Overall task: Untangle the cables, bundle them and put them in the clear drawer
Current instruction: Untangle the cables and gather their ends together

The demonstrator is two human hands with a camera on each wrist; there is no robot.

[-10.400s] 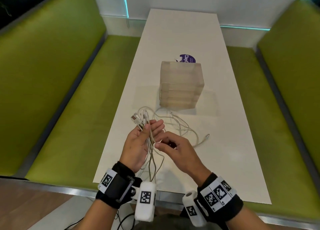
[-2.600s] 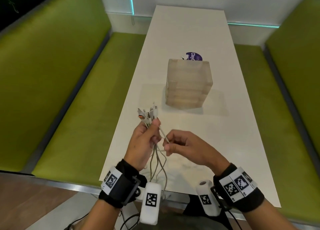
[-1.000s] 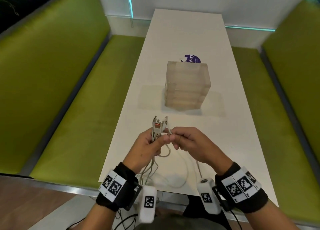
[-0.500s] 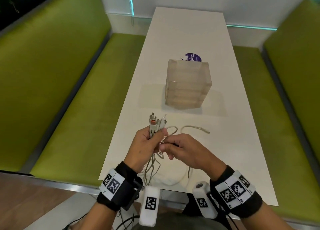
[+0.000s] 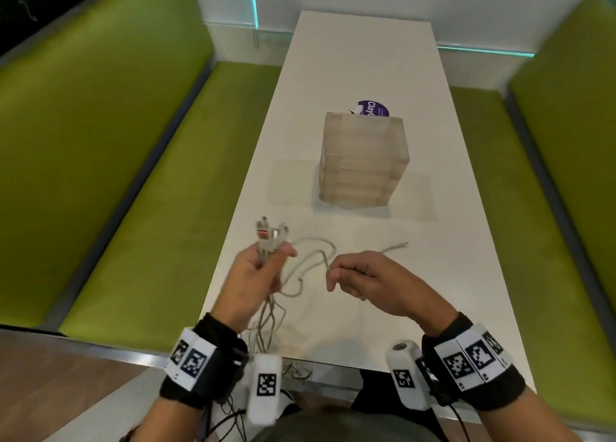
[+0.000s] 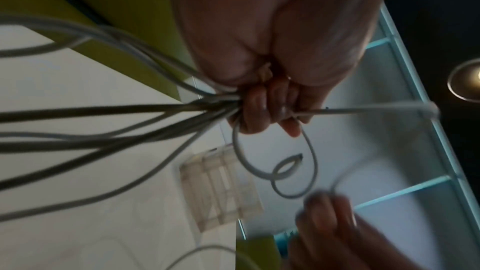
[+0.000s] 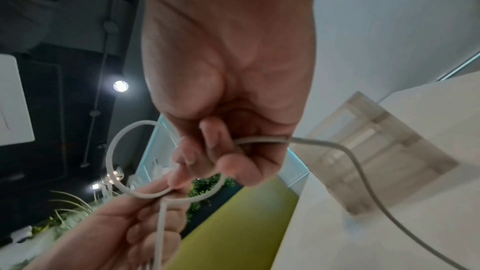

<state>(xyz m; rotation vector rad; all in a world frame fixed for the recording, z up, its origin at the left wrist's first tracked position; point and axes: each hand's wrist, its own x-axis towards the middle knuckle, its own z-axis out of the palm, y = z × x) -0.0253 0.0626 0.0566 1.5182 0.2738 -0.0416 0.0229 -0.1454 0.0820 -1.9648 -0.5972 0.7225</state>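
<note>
While the left hand (image 5: 255,280) squeezes a bunch of white cables (image 5: 270,311) in its fist, their plugs (image 5: 268,233) stick up above the fingers, on the near left side of the clear drawer box (image 5: 361,161). The long ends of the bunch hang down past the near edge of the white table (image 5: 350,58). One loose cable (image 5: 308,263) curls in loops from the fist across to the right hand (image 5: 376,288). That hand pinches this cable between thumb and fingers, straight in front of the drawer box. The cable's far tip (image 5: 401,244) lies on the table, between the right hand and the box. A purple sticker (image 5: 373,107) peeks out behind the box.
</note>
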